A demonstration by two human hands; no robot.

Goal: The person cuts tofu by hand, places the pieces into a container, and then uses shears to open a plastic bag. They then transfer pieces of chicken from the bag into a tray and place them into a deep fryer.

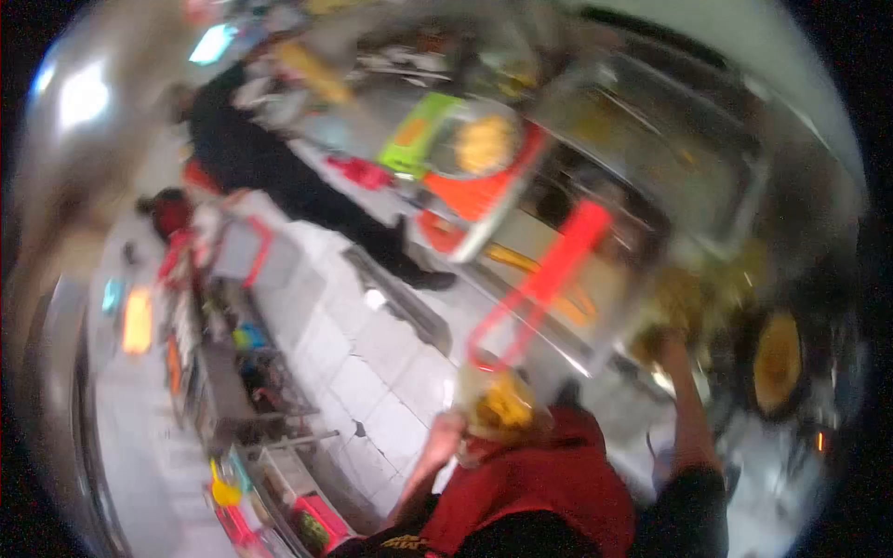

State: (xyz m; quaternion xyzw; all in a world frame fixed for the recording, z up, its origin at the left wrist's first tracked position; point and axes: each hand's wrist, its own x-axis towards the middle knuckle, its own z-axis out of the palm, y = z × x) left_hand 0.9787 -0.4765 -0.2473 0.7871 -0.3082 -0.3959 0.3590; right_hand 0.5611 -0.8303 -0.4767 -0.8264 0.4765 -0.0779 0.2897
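My left hand [445, 437] is closed on the side of a bowl [474, 430] with yellow food [505, 404] in it, held close before my red apron. Reaching forward on the other side, my right hand [662, 346] is at a heap of yellowish-brown food [684, 296] beside the stove. Its fingers are smeared by motion. Just beyond the bowl, a long bright red thing [572, 246] with a loop at its near end lies across the counter edge.
A dark pan [778, 363] with a round tan food sits at right. Behind is a large metal tray [651, 130]. A bowl of yellow pieces [484, 141] stands near a green board [420, 135]. A person in black [279, 167] stands on the tiled floor [372, 400]. Shelves [223, 391] line the left.
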